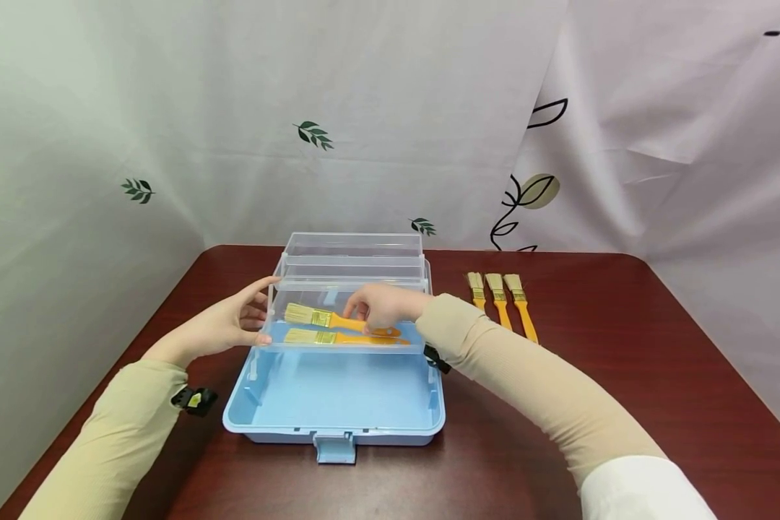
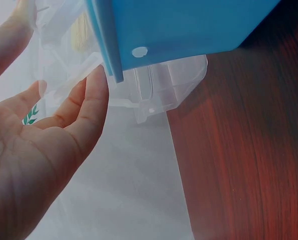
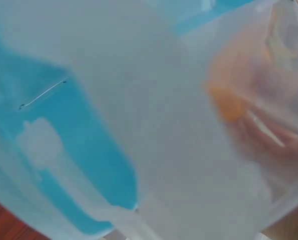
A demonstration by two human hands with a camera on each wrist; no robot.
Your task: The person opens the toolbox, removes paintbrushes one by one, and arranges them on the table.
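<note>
An open blue toolbox (image 1: 338,427) stands mid-table with a clear fold-out tray (image 1: 344,347) raised over its back half. Two orange-handled paintbrushes lie in the tray, the far one (image 1: 308,315) and the near one (image 1: 318,336). My right hand (image 1: 382,308) reaches into the tray, its fingers curled over the far brush's handle; in the right wrist view that handle (image 3: 226,102) shows blurred through the plastic. My left hand (image 1: 234,325) stays open, with its thumb and straight fingers touching the tray's left end (image 2: 159,90) beside the blue shell (image 2: 179,25).
Three more orange-handled brushes (image 1: 499,296) lie side by side on the dark red table (image 1: 624,361), right of the box. A second clear tray (image 1: 354,245) stands behind the first. White leaf-print cloth (image 1: 364,108) closes off the back and sides.
</note>
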